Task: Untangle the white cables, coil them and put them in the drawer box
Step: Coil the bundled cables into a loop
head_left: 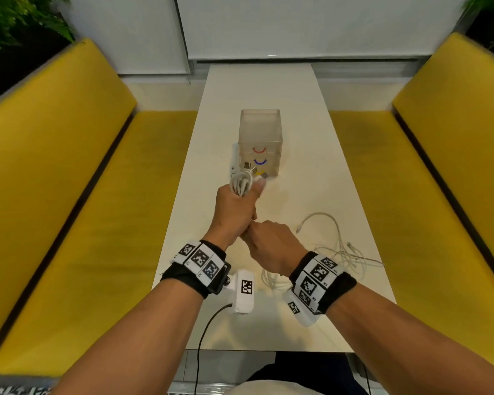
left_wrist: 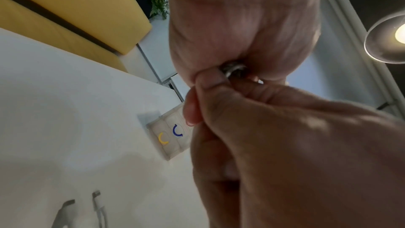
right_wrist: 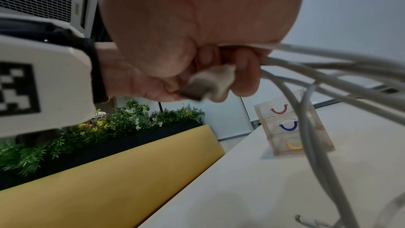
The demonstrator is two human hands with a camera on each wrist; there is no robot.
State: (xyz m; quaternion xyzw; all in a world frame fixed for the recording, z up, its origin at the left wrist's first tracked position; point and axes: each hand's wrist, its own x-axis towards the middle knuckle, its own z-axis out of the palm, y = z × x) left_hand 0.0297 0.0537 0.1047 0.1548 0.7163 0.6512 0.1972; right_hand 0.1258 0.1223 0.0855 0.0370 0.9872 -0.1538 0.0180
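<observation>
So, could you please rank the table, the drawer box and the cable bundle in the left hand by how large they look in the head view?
1. table
2. drawer box
3. cable bundle, gripped by the left hand; partly hidden, so its real size is unsure.

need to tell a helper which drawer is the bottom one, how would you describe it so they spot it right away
On the long white table between the yellow benches stands a small translucent drawer box, just beyond the left hand gripping coiled white cable. Its three stacked drawers have curved handles: the bottom drawer has the yellow one, below the blue and the red.
</observation>
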